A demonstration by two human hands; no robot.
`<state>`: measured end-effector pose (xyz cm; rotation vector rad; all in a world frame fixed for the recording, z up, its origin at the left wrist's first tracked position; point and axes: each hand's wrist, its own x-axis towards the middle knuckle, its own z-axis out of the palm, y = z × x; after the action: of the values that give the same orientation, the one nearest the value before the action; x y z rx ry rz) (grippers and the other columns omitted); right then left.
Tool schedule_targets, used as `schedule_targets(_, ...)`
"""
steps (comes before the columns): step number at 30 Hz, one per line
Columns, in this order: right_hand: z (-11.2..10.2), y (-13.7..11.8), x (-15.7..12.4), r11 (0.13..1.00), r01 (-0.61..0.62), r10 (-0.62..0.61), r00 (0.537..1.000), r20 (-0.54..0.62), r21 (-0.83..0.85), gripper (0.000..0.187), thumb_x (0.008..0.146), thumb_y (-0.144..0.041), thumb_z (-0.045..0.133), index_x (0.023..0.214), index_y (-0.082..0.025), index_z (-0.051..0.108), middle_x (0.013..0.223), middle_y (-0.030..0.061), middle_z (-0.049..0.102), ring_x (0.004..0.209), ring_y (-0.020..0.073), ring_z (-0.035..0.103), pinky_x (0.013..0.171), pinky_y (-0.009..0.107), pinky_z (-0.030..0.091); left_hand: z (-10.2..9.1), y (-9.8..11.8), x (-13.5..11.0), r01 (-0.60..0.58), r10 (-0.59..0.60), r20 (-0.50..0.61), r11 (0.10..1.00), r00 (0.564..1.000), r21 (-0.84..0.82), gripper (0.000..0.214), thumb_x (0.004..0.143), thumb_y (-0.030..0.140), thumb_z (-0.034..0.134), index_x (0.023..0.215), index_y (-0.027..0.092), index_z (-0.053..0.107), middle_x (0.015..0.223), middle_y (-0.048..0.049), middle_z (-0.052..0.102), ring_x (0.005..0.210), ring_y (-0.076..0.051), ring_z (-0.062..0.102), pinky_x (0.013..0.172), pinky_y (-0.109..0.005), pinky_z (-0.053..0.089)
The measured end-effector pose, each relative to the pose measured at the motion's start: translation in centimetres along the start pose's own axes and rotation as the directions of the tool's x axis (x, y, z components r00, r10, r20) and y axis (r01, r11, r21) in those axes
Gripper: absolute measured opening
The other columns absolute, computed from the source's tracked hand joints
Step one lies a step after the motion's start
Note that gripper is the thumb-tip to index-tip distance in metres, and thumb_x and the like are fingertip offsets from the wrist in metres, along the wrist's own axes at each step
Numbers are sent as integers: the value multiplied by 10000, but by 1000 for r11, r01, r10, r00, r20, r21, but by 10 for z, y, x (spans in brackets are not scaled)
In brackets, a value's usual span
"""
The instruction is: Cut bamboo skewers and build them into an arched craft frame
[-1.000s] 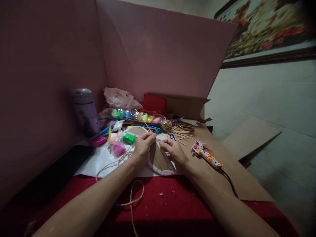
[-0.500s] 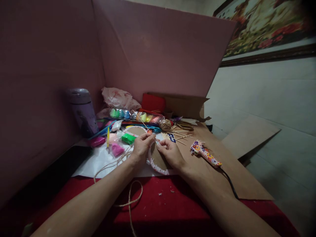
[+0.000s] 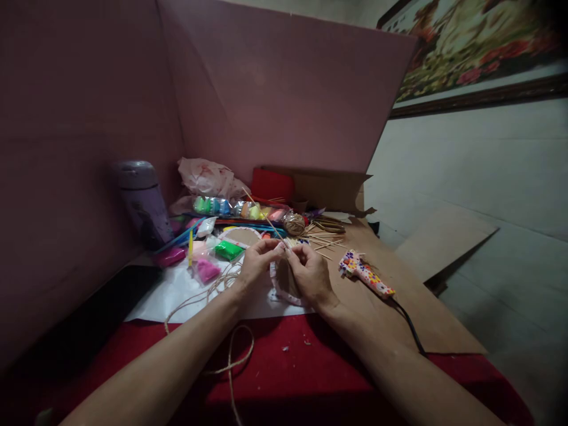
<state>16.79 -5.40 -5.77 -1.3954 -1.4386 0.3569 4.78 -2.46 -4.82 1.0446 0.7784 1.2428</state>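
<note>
My left hand (image 3: 256, 264) and my right hand (image 3: 310, 273) meet over a cardboard disc with a white wrapped rim (image 3: 284, 283), which stands tilted on the white paper (image 3: 177, 290). Both hands are closed in a pinch at the disc's top edge. A thin wooden skewer (image 3: 261, 214) rises up and to the left from between the fingertips. Which hand holds the skewer is hard to tell; the right hand's fingers wrap the disc. A jute cord (image 3: 231, 349) trails from under the left wrist across the red cloth (image 3: 310, 367).
A patterned glue gun (image 3: 364, 273) with a black cable lies on brown cardboard (image 3: 399, 307) to the right. Behind the hands lie clay packets (image 3: 231, 207), a green clay bag (image 3: 228, 250), a twine ball (image 3: 293, 224), loose sticks (image 3: 326, 236) and a purple bottle (image 3: 142, 201). Pink boards wall the back.
My right hand has moved left and up to meet the left hand, and the disc has been tipped up from lying flat. The skewer has shifted slightly with the fingers.
</note>
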Motion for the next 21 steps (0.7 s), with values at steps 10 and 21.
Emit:
schedule_targets(10,0,0,9,891,-91,67,995,69,445,244,726,-386,596,797,-157,642,779,46,663,707,164,580,659,274,455,-3,-7,3,-43,32,119,995,992,95,300,548,312,762,766,139,648,645,10,604,567,-90,515,546,-200,384)
schedule_targets(21,-3,-4,9,851,-169,141,986,94,498,221,690,-374,624,760,-167,649,756,36,668,688,161,577,605,256,452,-3,-8,2,-75,65,143,995,988,70,305,544,311,765,773,137,663,680,-10,628,596,-110,544,563,-206,397)
